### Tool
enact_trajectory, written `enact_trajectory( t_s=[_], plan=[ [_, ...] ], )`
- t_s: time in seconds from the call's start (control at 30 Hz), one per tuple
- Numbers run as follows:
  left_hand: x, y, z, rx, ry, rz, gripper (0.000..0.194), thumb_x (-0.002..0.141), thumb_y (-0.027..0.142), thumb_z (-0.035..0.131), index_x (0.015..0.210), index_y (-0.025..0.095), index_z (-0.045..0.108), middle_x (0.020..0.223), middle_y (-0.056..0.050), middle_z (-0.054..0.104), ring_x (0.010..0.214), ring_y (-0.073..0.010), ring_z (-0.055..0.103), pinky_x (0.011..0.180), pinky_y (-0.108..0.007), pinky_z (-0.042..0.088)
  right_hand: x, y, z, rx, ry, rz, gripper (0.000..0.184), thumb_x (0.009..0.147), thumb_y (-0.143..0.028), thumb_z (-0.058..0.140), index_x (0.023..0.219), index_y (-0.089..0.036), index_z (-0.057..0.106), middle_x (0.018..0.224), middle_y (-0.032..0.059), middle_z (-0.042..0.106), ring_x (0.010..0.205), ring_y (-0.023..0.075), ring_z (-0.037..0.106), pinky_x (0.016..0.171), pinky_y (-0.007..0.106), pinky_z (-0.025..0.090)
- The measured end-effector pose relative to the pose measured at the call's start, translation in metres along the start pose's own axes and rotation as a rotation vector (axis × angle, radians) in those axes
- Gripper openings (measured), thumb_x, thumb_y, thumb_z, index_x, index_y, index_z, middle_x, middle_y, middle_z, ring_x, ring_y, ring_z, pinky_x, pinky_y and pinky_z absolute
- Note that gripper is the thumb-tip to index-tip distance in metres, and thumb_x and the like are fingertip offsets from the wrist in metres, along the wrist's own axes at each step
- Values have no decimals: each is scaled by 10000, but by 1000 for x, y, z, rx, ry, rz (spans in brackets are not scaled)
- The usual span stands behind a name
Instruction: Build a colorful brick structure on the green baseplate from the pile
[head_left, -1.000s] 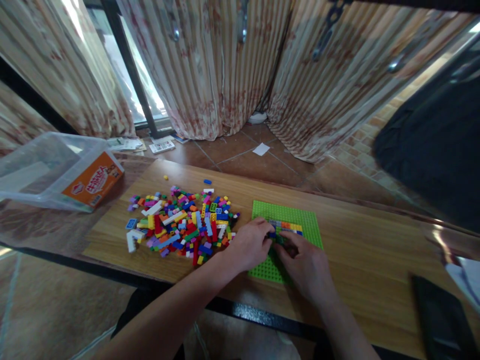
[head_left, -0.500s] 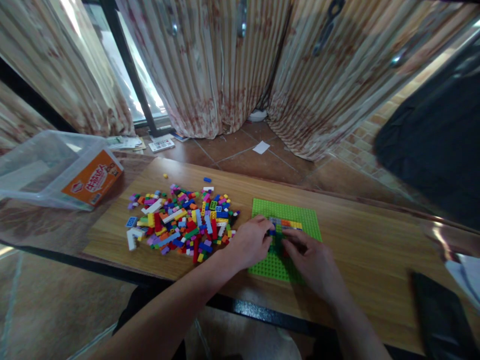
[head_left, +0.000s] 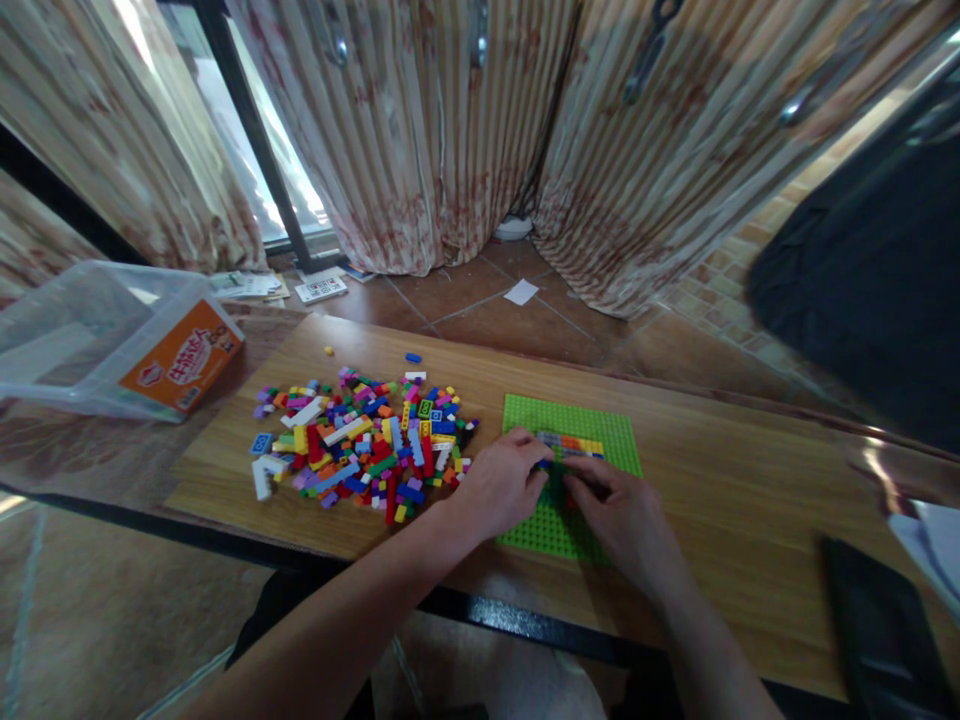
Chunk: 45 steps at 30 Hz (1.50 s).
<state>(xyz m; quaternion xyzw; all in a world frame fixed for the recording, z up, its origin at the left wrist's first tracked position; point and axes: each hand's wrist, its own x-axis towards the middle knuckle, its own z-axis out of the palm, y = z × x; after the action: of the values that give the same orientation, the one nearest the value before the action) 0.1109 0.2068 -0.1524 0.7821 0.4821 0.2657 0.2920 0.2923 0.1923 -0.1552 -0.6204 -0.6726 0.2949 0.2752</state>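
Observation:
A bright green studded baseplate (head_left: 600,425) lies on the wooden table. A short row of grey, orange and yellow bricks (head_left: 570,444) is fixed across its middle. My left hand (head_left: 499,485) rests on the plate's left edge, fingers curled and pinched at a small blue brick by that row. My right hand (head_left: 622,520) lies over the plate's near half, fingers bent and pressed down at the same spot. What lies under its fingertips is hidden. A heap of loose coloured bricks (head_left: 367,445) is spread to the left of my left hand.
A clear plastic tub (head_left: 90,340) with an orange label lies tipped at the table's left end. A dark flat object (head_left: 881,630) sits at the near right corner. Curtains (head_left: 450,130) hang behind, over a tiled floor with scattered papers (head_left: 322,288).
Both hands stay at the brick row. My right hand has slid slightly right and flattened over the plate. The view has shifted a little.

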Motion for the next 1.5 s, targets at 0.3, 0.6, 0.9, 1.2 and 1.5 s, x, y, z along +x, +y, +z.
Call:
enact_trajectory(
  t_s=[0.3, 0.6, 0.9, 1.2, 1.5],
  plan=[
    [-1, -2, 3, 26, 8, 37, 217, 878, 140, 521, 1016, 166, 685, 1044, -64, 620, 944, -192, 627, 886, -337, 525, 0, -4, 1, -75, -16, -25, 260, 879, -397, 527, 999, -238, 694, 871, 32, 759, 752, 196, 702, 684, 317, 511],
    [1, -3, 2, 41, 6, 34, 215, 878, 126, 502, 995, 158, 679, 1018, -69, 628, 934, -190, 621, 880, -329, 529, -4, -15, 10, -268, 54, -21, 281, 844, -414, 559, 1015, -233, 689, 849, 27, 726, 655, 183, 636, 633, 316, 452],
    [1, -3, 1, 42, -7, 27, 222, 883, 135, 496, 1010, 148, 678, 1037, -77, 629, 942, -197, 630, 881, -329, 529, -4, -13, 11, -218, 110, -2, 334, 824, -395, 527, 1023, -202, 713, 839, 43, 734, 661, 187, 640, 652, 327, 473],
    [1, -1, 0, 56, -16, 29, 224, 893, 144, 486, 1004, 151, 680, 1015, -75, 634, 924, -195, 624, 875, -334, 531, -4, -11, 10, -287, 99, -63, 292, 849, -391, 529, 988, -229, 728, 807, 37, 735, 687, 191, 661, 650, 315, 477],
    [0, -2, 0, 54, -20, 18, 217, 889, 141, 498, 1019, 154, 671, 1038, -73, 629, 947, -200, 626, 888, -348, 531, -3, -12, 7, -215, 57, -11, 295, 858, -420, 550, 1005, -229, 722, 786, 37, 742, 643, 193, 671, 615, 312, 485]
  ],
)
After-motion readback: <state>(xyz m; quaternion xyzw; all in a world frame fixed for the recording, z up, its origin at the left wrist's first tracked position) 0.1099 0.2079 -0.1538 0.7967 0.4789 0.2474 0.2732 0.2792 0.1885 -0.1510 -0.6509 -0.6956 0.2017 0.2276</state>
